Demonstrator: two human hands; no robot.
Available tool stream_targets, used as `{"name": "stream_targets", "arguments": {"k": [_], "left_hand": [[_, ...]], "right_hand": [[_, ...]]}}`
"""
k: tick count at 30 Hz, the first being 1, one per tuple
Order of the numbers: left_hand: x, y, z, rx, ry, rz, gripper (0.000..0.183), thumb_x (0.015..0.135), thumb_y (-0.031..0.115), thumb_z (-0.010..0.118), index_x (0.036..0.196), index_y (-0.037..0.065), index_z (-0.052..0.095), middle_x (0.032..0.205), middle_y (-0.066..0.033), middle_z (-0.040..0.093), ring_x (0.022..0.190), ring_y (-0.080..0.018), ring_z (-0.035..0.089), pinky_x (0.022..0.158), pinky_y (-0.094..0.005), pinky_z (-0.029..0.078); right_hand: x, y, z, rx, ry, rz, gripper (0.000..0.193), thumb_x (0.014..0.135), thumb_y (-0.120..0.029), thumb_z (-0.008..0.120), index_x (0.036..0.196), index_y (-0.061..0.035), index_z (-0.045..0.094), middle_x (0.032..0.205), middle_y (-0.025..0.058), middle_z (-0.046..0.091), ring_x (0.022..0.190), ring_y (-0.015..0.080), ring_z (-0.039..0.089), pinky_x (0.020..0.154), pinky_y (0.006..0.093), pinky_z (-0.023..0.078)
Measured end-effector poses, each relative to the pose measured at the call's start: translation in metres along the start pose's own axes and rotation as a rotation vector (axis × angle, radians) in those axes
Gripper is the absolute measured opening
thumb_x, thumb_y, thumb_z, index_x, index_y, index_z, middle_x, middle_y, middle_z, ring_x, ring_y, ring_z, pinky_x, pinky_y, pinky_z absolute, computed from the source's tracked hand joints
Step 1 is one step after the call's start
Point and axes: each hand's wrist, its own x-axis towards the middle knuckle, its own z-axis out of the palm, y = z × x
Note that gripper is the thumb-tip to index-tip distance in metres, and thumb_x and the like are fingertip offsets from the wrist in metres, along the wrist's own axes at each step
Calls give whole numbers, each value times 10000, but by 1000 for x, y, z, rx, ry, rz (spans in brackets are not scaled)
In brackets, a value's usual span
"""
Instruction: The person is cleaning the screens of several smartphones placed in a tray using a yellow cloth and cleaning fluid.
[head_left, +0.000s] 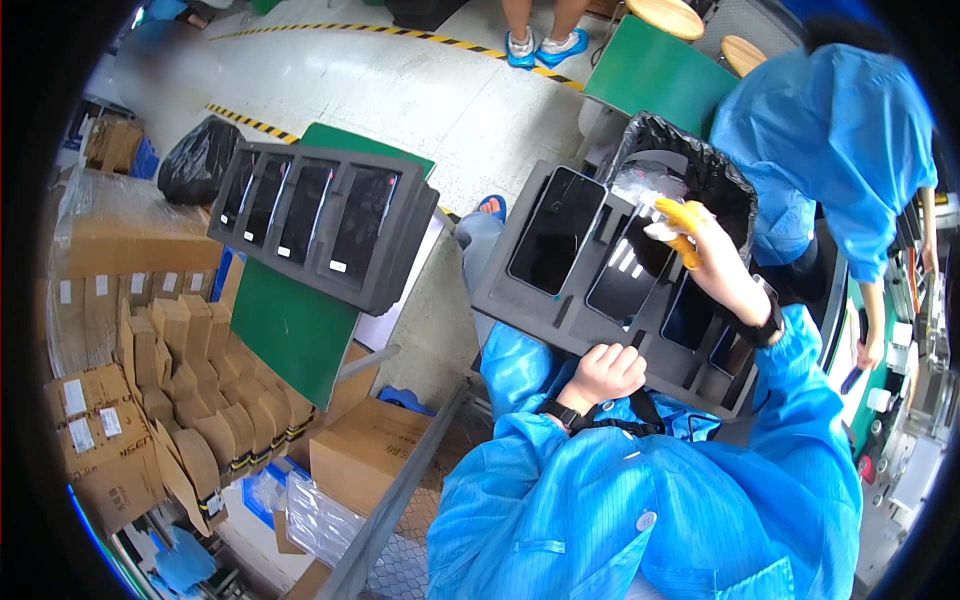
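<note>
A dark grey tray (560,322) lies tilted in front of me, with several black-screened phones in its slots. Above the phone in the second slot (630,270), my right hand (712,262) is closed, with yellow covers on some fingers. Something small and white (660,231) shows at its fingertips; its kind is unclear. My left hand (603,376) is curled into a fist at the tray's near edge. Whatever it may hold is hidden beneath the fingers. Both wrists wear dark bands.
Behind the tray stands a bin lined with a black bag (735,182), crumpled clear plastic inside. A second phone tray (385,262) rests on a green table (290,325) at left. Cardboard boxes (365,445) stand lower left. A co-worker in blue (830,140) works at right.
</note>
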Motion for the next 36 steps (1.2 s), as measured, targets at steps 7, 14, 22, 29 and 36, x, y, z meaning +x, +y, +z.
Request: {"name": "stream_targets", "arguments": {"k": [7,14,22,29,36], "left_hand": [[35,-38,-49,-58,109,-616,89,758,10,590,838,48,586,906,-130,617,844,-292,563,785,-407,448],[47,-134,-84,130,-372,-804,402,973,305,544,1095,-77,555,1029,-312,612,951,-434,604,807,-472,461],[11,-142,-100,-91,-294,-659,295,989,214,559,1079,-55,478,910,-199,537,857,-298,539,808,-398,450],[67,-167,-72,-263,-325,-459,220,992,197,553,1048,-1,477,898,-66,498,834,-143,494,771,-274,425],[197,24,20,-827,-719,-246,219,962,38,541,1154,9,441,1022,-66,518,928,-126,511,848,-268,429]], "right_hand": [[-170,-3,-39,35,649,715,170,920,-57,581,1079,-6,612,1176,114,574,1090,257,561,947,333,434],[-292,10,9,930,717,793,276,930,-154,582,1154,-3,642,1277,128,592,1309,247,439,1095,332,317],[-308,-16,7,575,722,876,183,937,-152,571,1001,-17,678,1031,64,681,1220,214,516,1187,446,173],[-364,-105,-35,354,954,934,155,898,-145,632,995,-43,698,1107,116,677,1376,335,381,1073,442,326],[-459,-256,-20,-11,1322,1366,169,823,-52,628,978,-27,690,956,100,698,1303,318,475,1122,423,284]]}}
